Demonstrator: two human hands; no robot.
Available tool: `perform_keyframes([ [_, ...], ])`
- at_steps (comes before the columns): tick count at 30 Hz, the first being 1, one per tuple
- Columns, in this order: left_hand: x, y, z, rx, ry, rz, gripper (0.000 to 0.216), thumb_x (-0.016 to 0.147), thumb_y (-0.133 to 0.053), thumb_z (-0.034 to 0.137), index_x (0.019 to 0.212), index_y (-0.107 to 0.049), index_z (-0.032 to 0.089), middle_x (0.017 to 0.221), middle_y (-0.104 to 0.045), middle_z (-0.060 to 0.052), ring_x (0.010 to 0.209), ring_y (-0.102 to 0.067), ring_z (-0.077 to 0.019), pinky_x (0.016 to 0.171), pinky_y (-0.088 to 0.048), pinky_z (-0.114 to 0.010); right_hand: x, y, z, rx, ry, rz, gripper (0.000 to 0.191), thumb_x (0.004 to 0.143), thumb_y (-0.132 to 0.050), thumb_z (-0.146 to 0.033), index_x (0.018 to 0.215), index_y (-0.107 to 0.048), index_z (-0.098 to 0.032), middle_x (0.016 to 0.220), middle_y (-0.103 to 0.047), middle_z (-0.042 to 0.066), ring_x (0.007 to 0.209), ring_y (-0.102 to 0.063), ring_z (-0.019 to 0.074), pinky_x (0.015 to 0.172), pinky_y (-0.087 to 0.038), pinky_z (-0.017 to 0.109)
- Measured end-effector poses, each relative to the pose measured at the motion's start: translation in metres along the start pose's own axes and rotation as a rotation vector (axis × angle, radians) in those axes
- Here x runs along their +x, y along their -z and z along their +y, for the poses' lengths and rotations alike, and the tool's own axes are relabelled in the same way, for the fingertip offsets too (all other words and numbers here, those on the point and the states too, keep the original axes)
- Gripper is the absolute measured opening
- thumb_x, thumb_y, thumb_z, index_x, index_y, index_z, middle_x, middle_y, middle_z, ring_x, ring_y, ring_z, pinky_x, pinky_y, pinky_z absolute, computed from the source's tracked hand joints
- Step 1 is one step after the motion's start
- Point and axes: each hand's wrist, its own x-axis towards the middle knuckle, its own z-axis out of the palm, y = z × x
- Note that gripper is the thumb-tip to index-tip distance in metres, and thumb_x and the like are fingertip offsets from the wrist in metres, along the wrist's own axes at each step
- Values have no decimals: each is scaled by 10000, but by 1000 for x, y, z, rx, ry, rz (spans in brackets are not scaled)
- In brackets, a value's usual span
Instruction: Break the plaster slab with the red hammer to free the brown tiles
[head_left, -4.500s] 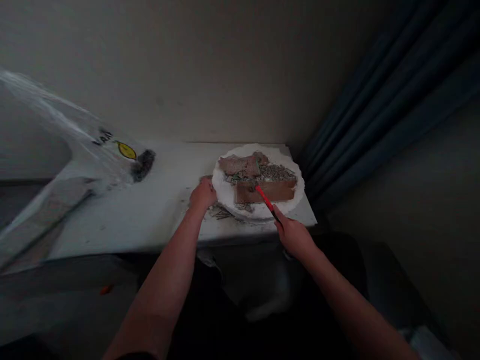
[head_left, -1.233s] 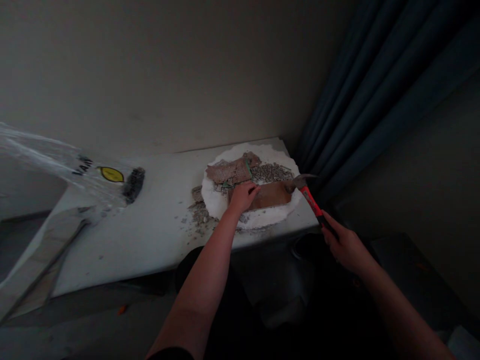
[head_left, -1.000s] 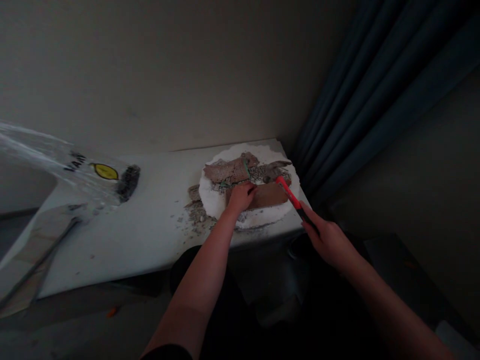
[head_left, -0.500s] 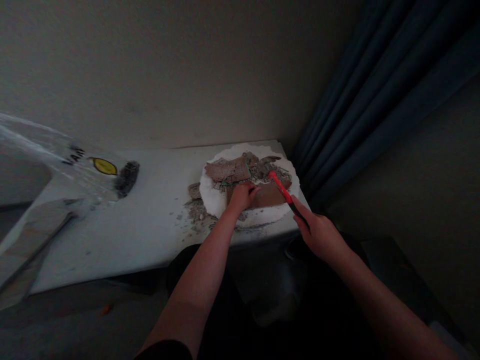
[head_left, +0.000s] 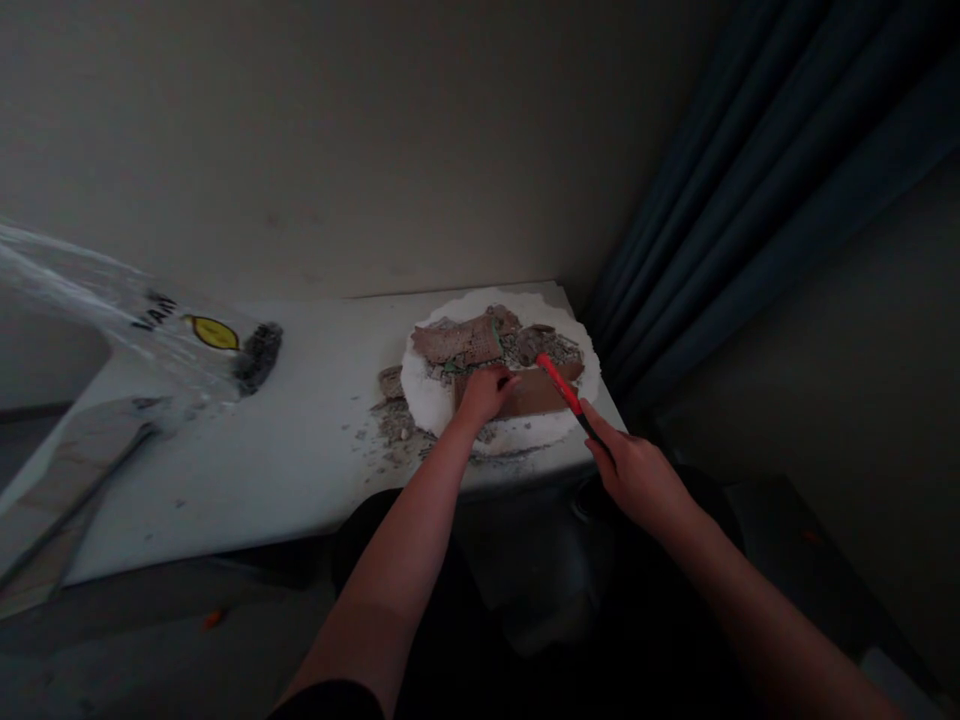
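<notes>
Dim light covers a white table against the wall. From the head view, I see a person's right hand closed round a hammer; its head, at the right end of the brown block a second ago, now sits over the grit just behind that block. Work, I judge, has shifted to the grit. The left hand stays on the block's left part, bent; I can't tell whether it pinches. Block and grit lie on a round white board.
</notes>
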Motion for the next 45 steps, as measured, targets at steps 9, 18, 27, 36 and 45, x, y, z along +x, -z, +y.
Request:
perform_keyframes([
  [9,-1,-3,-2,-11,-4,23,271,949,-586,334,826,-744,151,839,-738,-84,773,-645,-201,756,-464,-288,-1,-3,-3,-3,-12,12,622,1050,-391,-267,1650,-229,-242,1020,-778,87,774,-735,237,697,-551,335],
  [18,0,-4,-3,5,19,8,286,946,-588,360,835,-747,150,820,-738,-87,742,-637,-200,719,-457,-292,1,-6,-4,-25,-21,9,614,1051,-398,-268,1646,-248,-238,1020,-780,86,775,-739,244,700,-546,333],
  [27,-1,-6,-4,-27,5,14,279,941,-588,349,835,-753,151,835,-740,-84,734,-641,-193,717,-464,-290,2,-9,-6,-53,-2,-9,641,1041,-422,-246,1650,-223,-268,1029,-782,81,761,-736,224,702,-552,318],
  [36,-1,-2,-2,-62,62,-1,227,872,-670,352,925,-753,148,877,-715,-83,765,-635,-193,731,-492,-296,2,-10,-6,-2,-20,-1,614,1049,-403,-266,1644,-255,-243,1026,-778,93,778,-733,237,713,-546,333],
  [45,-6,11,-6,-40,91,20,512,737,-627,95,1248,-641,128,1100,-729,-136,999,-676,-262,924,-518,-355,2,-15,-8,-37,-28,-32,630,1047,-401,-262,1651,-222,-264,1026,-776,86,756,-728,236,690,-532,328],
])
